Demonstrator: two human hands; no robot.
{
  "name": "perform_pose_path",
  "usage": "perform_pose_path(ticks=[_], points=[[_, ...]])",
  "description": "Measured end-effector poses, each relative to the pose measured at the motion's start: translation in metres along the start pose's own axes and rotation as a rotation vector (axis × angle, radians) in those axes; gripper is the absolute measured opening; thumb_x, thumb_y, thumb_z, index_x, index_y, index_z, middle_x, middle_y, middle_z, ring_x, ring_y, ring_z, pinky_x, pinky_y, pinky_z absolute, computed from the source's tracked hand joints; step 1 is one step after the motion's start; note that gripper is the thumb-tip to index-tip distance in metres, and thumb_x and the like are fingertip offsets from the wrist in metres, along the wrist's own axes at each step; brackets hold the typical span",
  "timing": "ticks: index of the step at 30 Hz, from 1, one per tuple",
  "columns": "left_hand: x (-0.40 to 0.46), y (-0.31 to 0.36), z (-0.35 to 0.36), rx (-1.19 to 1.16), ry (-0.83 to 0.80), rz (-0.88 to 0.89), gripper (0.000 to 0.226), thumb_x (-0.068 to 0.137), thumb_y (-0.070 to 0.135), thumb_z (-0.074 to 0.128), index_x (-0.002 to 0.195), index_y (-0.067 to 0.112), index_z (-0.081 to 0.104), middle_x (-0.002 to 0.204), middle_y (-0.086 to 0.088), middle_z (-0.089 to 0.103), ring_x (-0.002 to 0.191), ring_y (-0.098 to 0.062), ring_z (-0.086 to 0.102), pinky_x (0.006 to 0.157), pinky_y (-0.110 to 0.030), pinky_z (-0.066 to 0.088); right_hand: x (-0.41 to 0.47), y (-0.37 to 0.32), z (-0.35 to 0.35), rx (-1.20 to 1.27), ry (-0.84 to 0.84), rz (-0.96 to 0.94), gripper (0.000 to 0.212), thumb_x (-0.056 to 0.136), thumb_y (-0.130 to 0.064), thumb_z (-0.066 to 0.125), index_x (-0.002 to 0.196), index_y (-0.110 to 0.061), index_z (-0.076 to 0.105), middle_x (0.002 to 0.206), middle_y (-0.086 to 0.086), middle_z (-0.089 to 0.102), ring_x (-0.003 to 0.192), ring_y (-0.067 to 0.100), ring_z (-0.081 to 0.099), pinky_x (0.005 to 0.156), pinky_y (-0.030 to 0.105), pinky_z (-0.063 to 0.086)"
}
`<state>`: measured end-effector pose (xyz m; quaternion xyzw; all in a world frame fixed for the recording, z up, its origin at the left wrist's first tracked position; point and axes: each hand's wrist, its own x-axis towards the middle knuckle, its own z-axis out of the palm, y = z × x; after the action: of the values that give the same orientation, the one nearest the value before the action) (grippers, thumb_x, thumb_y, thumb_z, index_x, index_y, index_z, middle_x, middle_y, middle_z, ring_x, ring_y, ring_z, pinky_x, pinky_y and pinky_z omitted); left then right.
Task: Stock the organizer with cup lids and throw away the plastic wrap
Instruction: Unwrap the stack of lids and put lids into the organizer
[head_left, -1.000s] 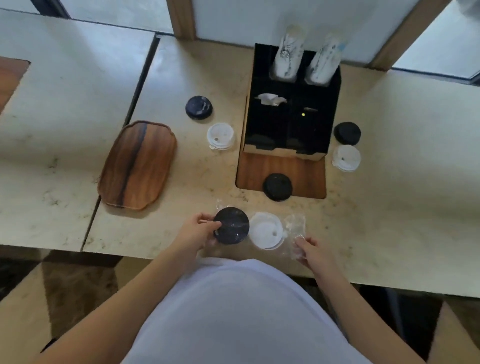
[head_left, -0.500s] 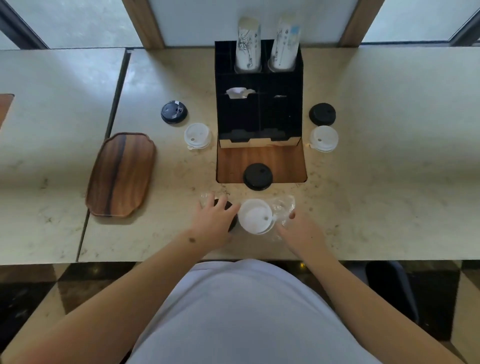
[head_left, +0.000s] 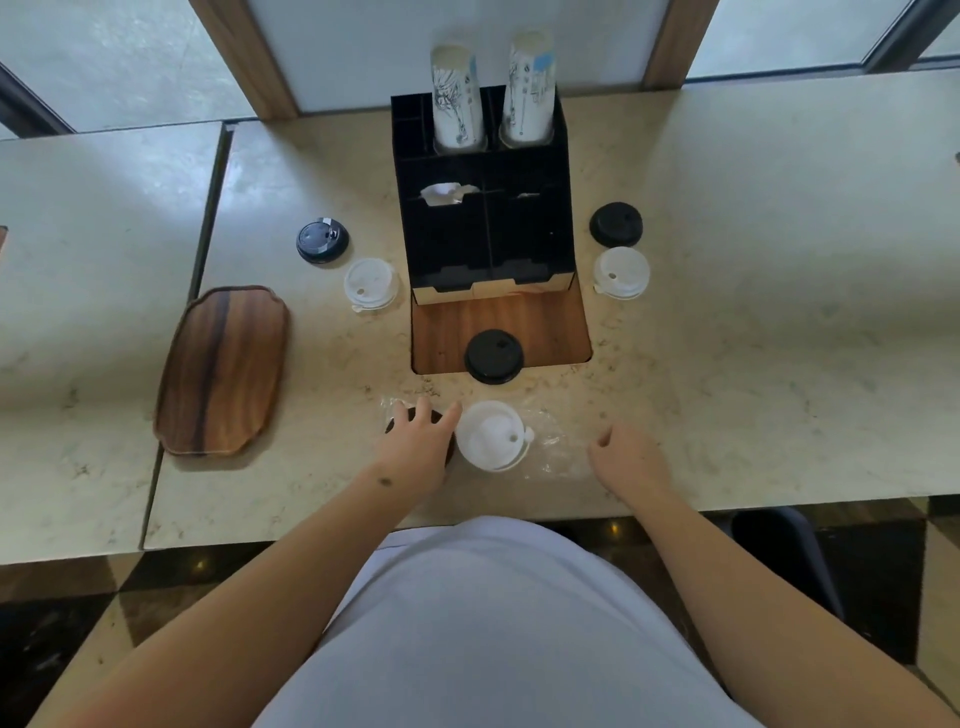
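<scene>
The left hand (head_left: 418, 449) lies spread over a black lid (head_left: 451, 451) near the front edge of the surface (head_left: 779, 364), fingers draped on it; whether it truly has hold of it I cannot tell. Touching that hand's right side sits a white lid (head_left: 493, 435) on crinkled plastic wrap (head_left: 553, 447). The right hand (head_left: 626, 454) rests loosely curled and empty, just beyond the wrap's far edge. The organizer (head_left: 483, 218) stands straight ahead (its front trays look unfilled), so the left grip is nearer both lids, the right nearer the wrap.
</scene>
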<state>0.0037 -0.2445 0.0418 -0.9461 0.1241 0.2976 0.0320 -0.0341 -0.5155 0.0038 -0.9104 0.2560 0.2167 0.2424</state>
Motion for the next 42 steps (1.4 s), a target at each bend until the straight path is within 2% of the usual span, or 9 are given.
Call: perform_pose_path(ticks=[3, 6, 10, 12, 16, 28, 32, 37, 42], points=[[0.002, -0.007, 0.002, -0.028, 0.004, 0.011, 0.093, 0.089, 0.023, 0.070, 0.158, 0.034, 0.008, 0.160, -0.013, 0.021, 0.146, -0.046, 0.016, 0.099, -0.054, 0.050, 0.004, 0.013, -0.003, 0.142, -0.058, 0.070, 0.027, 0.095, -0.028, 0.054, 0.069, -0.020, 0.052, 0.069, -0.001, 0.057, 0.061, 0.016, 0.056, 0.057, 0.031, 0.045], [0.003, -0.013, 0.002, -0.027, 0.042, 0.004, 0.091, 0.088, 0.027, 0.070, 0.157, 0.034, 0.011, 0.158, -0.012, 0.027, 0.144, -0.041, 0.022, 0.097, -0.048, 0.051, 0.002, 0.011, -0.009, -0.011, 0.061, 0.005, 0.017, 0.095, -0.033, 0.055, 0.091, -0.016, 0.058, 0.089, 0.002, 0.062, 0.075, 0.017, 0.055, 0.066, 0.034, 0.046], [0.002, -0.016, 0.008, -0.015, 0.096, 0.040, 0.092, 0.087, 0.032, 0.072, 0.156, 0.032, 0.011, 0.156, -0.012, 0.029, 0.141, -0.038, 0.028, 0.102, -0.048, 0.046, -0.018, -0.018, -0.005, -0.222, 0.404, -0.552, 0.036, 0.095, -0.029, 0.051, 0.124, -0.007, 0.053, 0.117, 0.012, 0.061, 0.101, 0.026, 0.057, 0.085, 0.037, 0.050], [0.003, -0.019, 0.012, -0.021, 0.109, 0.057, 0.093, 0.087, 0.032, 0.073, 0.157, 0.031, 0.011, 0.157, -0.013, 0.028, 0.141, -0.038, 0.028, 0.104, -0.048, 0.045, -0.030, -0.033, 0.007, -0.189, 0.326, -0.699, 0.049, 0.098, -0.030, 0.047, 0.140, -0.005, 0.045, 0.142, 0.016, 0.050, 0.128, 0.031, 0.048, 0.103, 0.042, 0.045], [0.005, -0.026, 0.016, -0.059, 0.103, 0.088, 0.091, 0.087, 0.033, 0.074, 0.157, 0.029, 0.015, 0.158, -0.012, 0.027, 0.144, -0.037, 0.027, 0.107, -0.048, 0.044, -0.040, -0.044, 0.031, -0.180, 0.149, -0.578, 0.067, 0.104, -0.042, 0.036, 0.160, -0.012, 0.016, 0.167, 0.009, 0.014, 0.154, 0.025, 0.011, 0.122, 0.041, 0.023], [0.007, -0.033, 0.024, -0.126, 0.147, 0.101, 0.090, 0.083, 0.036, 0.078, 0.154, 0.033, 0.023, 0.156, -0.008, 0.031, 0.140, -0.035, 0.032, 0.104, -0.045, 0.047, -0.020, -0.006, 0.049, 0.003, 0.030, -0.396, 0.084, 0.096, -0.073, 0.023, 0.160, -0.025, -0.004, 0.169, -0.003, -0.005, 0.155, 0.013, -0.005, 0.122, 0.040, 0.011], [0.001, -0.025, 0.027, -0.147, 0.163, 0.042, 0.088, 0.086, 0.033, 0.077, 0.155, 0.034, 0.021, 0.159, -0.006, 0.026, 0.142, -0.033, 0.029, 0.100, -0.043, 0.051, 0.000, 0.014, 0.041, -0.096, -0.070, -0.469, 0.088, 0.094, -0.078, 0.010, 0.160, -0.023, -0.007, 0.169, -0.007, -0.008, 0.152, 0.003, -0.014, 0.124, 0.036, 0.011], [-0.001, -0.023, 0.023, -0.184, 0.144, 0.003, 0.086, 0.088, 0.031, 0.075, 0.156, 0.036, 0.023, 0.163, -0.004, 0.022, 0.147, -0.032, 0.024, 0.101, -0.046, 0.052, 0.020, 0.038, 0.021, -0.243, -0.173, -0.630, 0.085, 0.096, -0.077, 0.011, 0.158, -0.025, -0.017, 0.167, -0.011, -0.009, 0.145, -0.003, -0.018, 0.117, 0.027, -0.002], [-0.002, -0.021, 0.022, -0.188, 0.146, -0.002, 0.088, 0.086, 0.035, 0.077, 0.156, 0.037, 0.023, 0.162, -0.003, 0.023, 0.146, -0.031, 0.025, 0.100, -0.047, 0.053, 0.033, 0.043, 0.007, -0.601, -0.172, -0.715, 0.087, 0.094, -0.077, 0.001, 0.155, -0.018, -0.020, 0.166, 0.000, -0.018, 0.152, 0.015, -0.019, 0.124, 0.050, -0.004]])
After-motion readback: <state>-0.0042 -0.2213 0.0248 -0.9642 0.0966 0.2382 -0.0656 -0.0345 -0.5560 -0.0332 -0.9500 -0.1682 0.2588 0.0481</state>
